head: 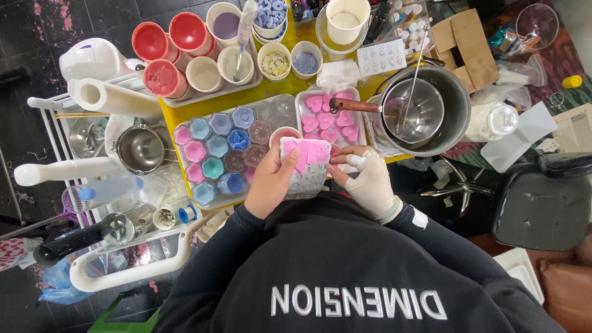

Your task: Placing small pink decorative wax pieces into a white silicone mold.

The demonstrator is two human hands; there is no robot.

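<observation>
While the left hand [271, 182] grips a clear mould [306, 169] at frame centre, the gloved right hand [370, 182] pinches its pink-filled edge, apparently demoulding; flexing gently comes next.

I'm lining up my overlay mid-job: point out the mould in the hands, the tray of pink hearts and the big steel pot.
mould [306, 161], head view, on its pink-filled top face.
tray of pink hearts [327, 120], head view, on a heart near its middle.
steel pot [455, 117], head view, on its right wall.
</observation>
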